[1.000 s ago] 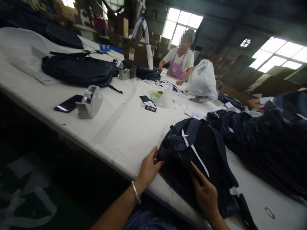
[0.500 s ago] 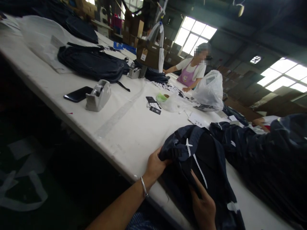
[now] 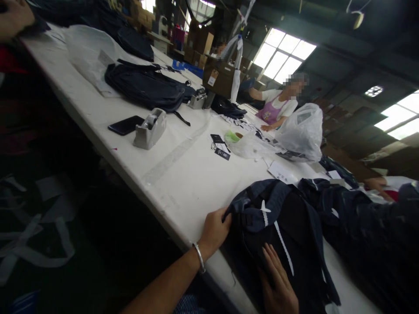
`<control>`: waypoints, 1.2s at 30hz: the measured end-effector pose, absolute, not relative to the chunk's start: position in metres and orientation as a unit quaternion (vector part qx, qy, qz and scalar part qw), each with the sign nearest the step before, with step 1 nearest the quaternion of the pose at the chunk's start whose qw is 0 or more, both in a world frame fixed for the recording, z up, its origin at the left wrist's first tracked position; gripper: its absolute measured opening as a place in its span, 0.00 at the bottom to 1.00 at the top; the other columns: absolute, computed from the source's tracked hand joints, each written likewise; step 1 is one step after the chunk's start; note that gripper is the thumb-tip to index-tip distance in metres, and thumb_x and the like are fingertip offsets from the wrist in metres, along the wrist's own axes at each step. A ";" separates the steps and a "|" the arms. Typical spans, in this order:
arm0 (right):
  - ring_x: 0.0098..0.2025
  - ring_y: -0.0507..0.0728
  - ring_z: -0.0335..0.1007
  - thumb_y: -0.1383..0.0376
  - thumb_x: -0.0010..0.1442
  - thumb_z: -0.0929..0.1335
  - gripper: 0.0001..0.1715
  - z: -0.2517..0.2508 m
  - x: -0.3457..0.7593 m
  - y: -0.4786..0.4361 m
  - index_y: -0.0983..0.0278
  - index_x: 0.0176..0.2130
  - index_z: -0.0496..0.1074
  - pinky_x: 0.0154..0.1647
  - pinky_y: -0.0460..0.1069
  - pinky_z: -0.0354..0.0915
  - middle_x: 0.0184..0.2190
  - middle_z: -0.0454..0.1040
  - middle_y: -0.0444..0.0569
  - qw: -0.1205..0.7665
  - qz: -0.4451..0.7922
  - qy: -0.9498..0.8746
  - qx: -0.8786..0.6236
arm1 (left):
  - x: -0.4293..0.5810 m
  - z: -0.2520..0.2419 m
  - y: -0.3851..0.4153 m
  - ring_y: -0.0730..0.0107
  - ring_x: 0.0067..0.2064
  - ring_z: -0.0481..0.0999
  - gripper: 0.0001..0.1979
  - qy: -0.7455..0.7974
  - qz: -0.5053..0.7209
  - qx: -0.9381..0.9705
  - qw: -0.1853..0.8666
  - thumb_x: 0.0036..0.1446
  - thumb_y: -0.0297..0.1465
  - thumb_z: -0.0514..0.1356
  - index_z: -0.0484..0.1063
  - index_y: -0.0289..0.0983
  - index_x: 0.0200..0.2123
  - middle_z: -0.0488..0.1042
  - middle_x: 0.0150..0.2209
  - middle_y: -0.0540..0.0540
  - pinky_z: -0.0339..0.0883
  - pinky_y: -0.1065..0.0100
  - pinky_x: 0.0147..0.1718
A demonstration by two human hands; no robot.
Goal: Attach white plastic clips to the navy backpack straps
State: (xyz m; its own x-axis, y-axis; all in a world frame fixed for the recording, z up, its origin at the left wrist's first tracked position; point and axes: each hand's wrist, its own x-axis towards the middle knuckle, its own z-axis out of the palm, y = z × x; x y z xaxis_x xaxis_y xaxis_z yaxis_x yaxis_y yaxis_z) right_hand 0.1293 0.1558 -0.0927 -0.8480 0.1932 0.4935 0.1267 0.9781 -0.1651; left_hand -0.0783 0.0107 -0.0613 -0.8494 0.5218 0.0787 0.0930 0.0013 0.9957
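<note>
A dark navy backpack (image 3: 294,218) lies at the table's near edge, its straps and back panel facing up. White strips show on its strap and panel. My left hand (image 3: 214,233), with a silver bangle at the wrist, grips the backpack's left edge near the strap buckle, the fingertips hidden behind the fabric. Flat against the lower part of the panel rests my right hand (image 3: 278,281), its fingers stretched out.
Several dark bags (image 3: 366,222) are piled at right. Across the white table (image 3: 176,183) are a tape dispenser (image 3: 150,128), a phone (image 3: 126,125), tags (image 3: 221,148), a plastic bag (image 3: 303,131) and another backpack (image 3: 147,87). A co-worker (image 3: 275,107) stands opposite; another person's hand (image 3: 16,19) shows upper left.
My right hand has turned and flattened onto the panel, with more fingers showing. My left hand keeps its grip. The view has swung left, and the co-worker's arm has risen with something dark.
</note>
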 end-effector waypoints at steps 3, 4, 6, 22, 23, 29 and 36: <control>0.63 0.62 0.56 0.67 0.63 0.62 0.30 -0.096 0.127 0.160 0.63 0.64 0.55 0.64 0.56 0.57 0.61 0.61 0.51 0.257 0.024 -0.966 -0.028 | -0.079 -0.070 0.016 0.66 0.31 0.70 0.16 0.693 0.675 0.172 0.186 0.57 0.36 0.53 0.76 0.33 0.30 0.76 0.26 0.47 0.60 0.71 0.28; 0.63 0.62 0.56 0.68 0.63 0.62 0.31 -0.095 0.127 0.161 0.64 0.64 0.54 0.64 0.56 0.56 0.61 0.61 0.52 0.254 0.013 -0.967 -0.011 | -0.079 -0.072 0.017 0.66 0.31 0.70 0.15 0.681 0.686 0.155 0.204 0.56 0.36 0.53 0.76 0.33 0.29 0.75 0.26 0.48 0.59 0.71 0.27; 0.63 0.62 0.56 0.70 0.63 0.61 0.32 -0.093 0.125 0.160 0.65 0.64 0.53 0.65 0.56 0.55 0.61 0.62 0.53 0.242 -0.006 -0.970 0.017 | -0.082 -0.074 0.020 0.66 0.31 0.71 0.13 0.653 0.705 0.136 0.240 0.54 0.33 0.53 0.76 0.33 0.32 0.75 0.26 0.48 0.61 0.71 0.28; 0.67 0.58 0.47 0.84 0.42 0.53 0.55 -0.075 0.116 0.118 0.55 0.65 0.48 0.63 0.60 0.59 0.65 0.54 0.42 0.170 0.021 -0.964 -0.204 | -0.080 -0.068 -0.017 0.61 0.54 0.71 0.27 0.664 0.710 0.177 0.152 0.56 0.26 0.55 0.57 0.37 0.60 0.66 0.58 0.37 0.68 0.61 0.50; 0.67 0.58 0.47 0.84 0.43 0.53 0.54 -0.076 0.116 0.117 0.56 0.65 0.49 0.63 0.60 0.59 0.64 0.55 0.42 0.177 0.015 -0.962 -0.207 | -0.072 -0.065 -0.026 0.61 0.55 0.70 0.24 0.696 0.676 0.235 0.054 0.56 0.25 0.55 0.61 0.39 0.57 0.67 0.57 0.39 0.67 0.59 0.52; 0.65 0.59 0.50 0.80 0.55 0.56 0.38 -0.077 0.113 0.109 0.64 0.63 0.56 0.63 0.57 0.59 0.62 0.59 0.49 0.202 -0.010 -0.957 -0.207 | -0.045 -0.043 -0.015 0.59 0.61 0.63 0.30 0.612 0.311 0.727 -0.014 0.50 0.19 0.53 0.62 0.40 0.58 0.66 0.59 0.42 0.57 0.53 0.59; 0.67 0.63 0.43 0.64 0.52 0.70 0.45 -0.050 0.163 0.123 0.59 0.65 0.50 0.67 0.67 0.40 0.65 0.55 0.51 0.150 0.016 -0.938 -0.313 | -0.051 -0.044 0.053 0.55 0.60 0.65 0.35 0.623 0.122 0.772 -0.045 0.45 0.14 0.48 0.60 0.32 0.60 0.65 0.59 0.34 0.62 0.55 0.55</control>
State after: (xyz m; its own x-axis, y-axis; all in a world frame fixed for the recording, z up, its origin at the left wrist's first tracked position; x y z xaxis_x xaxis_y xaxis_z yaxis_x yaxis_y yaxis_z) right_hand 0.1626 0.1226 -0.0495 -0.7588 0.5918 0.2721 0.5822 0.8035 -0.1241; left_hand -0.0513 0.0533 -0.0444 0.1953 0.9500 0.2436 0.9718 -0.2209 0.0826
